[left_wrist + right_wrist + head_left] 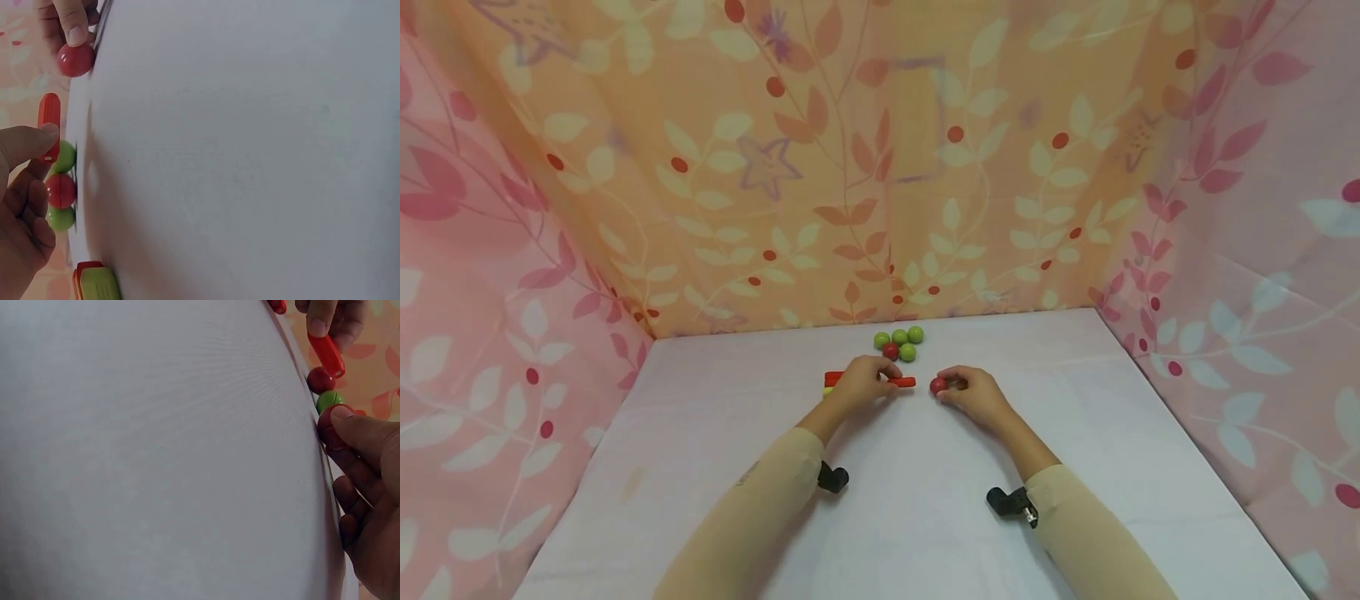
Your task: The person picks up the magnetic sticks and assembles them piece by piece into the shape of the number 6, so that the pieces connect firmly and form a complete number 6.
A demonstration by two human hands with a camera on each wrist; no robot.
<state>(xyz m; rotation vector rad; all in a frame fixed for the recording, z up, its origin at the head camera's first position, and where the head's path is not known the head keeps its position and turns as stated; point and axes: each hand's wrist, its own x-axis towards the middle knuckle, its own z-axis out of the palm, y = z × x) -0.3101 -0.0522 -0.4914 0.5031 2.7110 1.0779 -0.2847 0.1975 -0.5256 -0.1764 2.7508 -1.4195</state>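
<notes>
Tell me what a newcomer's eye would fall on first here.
Probably the red stick pinched in the left hand and the red ball held in the right hand, just below the centre of the head view. Beyond them, four green balls and another red ball cluster on the white table. A leafy orange curtain hangs behind.

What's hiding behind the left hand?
In the head view, a red block and a yellowish block peek out. The left hand covers the rest, so that's unseen.
</notes>
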